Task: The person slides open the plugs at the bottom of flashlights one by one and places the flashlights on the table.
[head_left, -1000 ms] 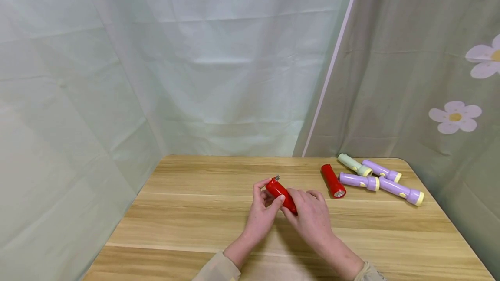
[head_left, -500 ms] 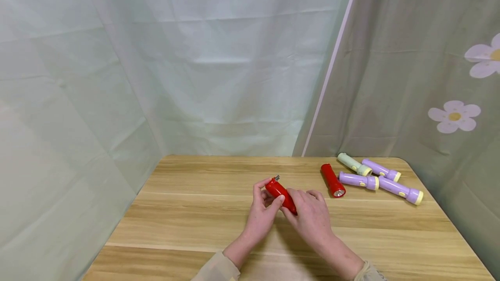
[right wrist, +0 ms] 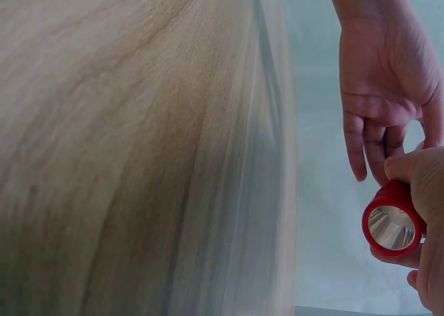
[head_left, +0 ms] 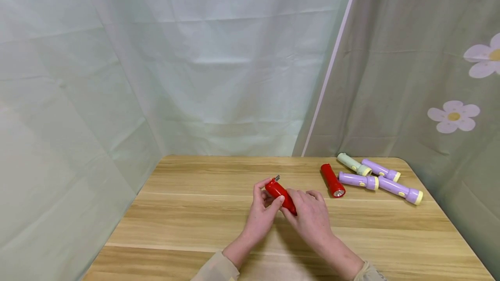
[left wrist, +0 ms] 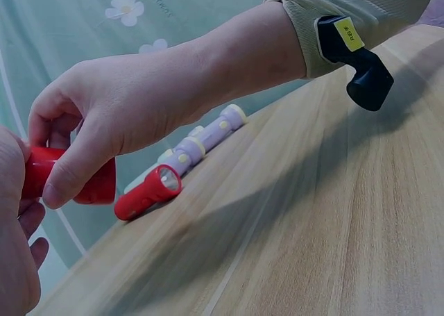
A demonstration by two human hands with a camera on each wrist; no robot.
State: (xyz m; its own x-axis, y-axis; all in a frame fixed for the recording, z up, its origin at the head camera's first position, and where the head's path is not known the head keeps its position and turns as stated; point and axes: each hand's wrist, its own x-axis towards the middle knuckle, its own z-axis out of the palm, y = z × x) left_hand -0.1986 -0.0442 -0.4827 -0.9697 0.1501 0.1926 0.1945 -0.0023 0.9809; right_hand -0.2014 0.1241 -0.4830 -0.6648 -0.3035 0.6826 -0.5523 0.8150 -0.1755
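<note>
Held red flashlight [head_left: 275,189]: above the tabletop [head_left: 187,216], gripped from both sides, metal prongs [head_left: 277,178] poking out of its far end
Left hand [head_left: 262,214]: thumb and fingers pinch the held red flashlight near the prongs
Right hand [head_left: 311,216]: fingers curled round the held red flashlight near its lens [right wrist: 390,228]
Second red flashlight [head_left: 333,181]: lying right of the held red flashlight, apart from it
Green flashlight [head_left: 349,161] and three purple flashlights [head_left: 353,180]: farther right of the held red flashlight, clustered

Flashlight [head_left: 275,189] left of five others [head_left: 353,180]
</note>
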